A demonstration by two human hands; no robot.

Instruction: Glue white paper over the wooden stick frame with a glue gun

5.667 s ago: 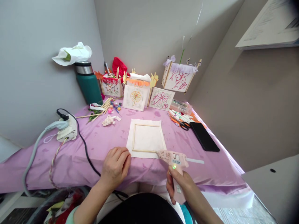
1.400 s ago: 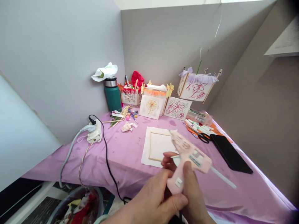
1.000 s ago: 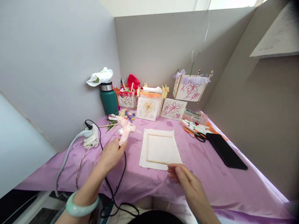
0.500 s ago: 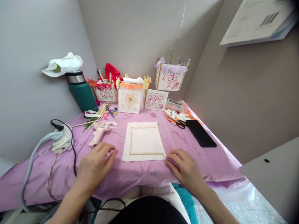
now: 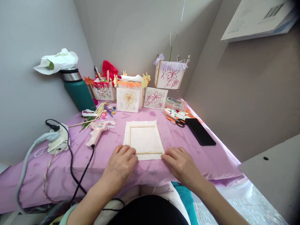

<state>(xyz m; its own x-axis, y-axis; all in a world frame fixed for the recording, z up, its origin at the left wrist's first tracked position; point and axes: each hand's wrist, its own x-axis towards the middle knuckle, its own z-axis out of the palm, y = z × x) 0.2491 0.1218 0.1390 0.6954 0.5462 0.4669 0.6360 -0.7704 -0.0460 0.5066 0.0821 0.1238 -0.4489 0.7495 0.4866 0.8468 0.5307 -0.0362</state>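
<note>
Purple-draped surface [image 5: 173, 134] carried the white sheet [image 5: 145, 139] with thin sticks [image 5: 150, 153] on it, left hand [image 5: 122, 165] and right hand [image 5: 181, 164] loosely curled at its near corners, apparently steadying it, grip unclear, glue gun [image 5: 97, 130] parked left, likely for clearance.

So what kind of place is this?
Probably a little craft corner, though I can't tell whether it's in a home. You can see a pink glue gun, a pile of marker pens and a frame of thin sticks.
</note>
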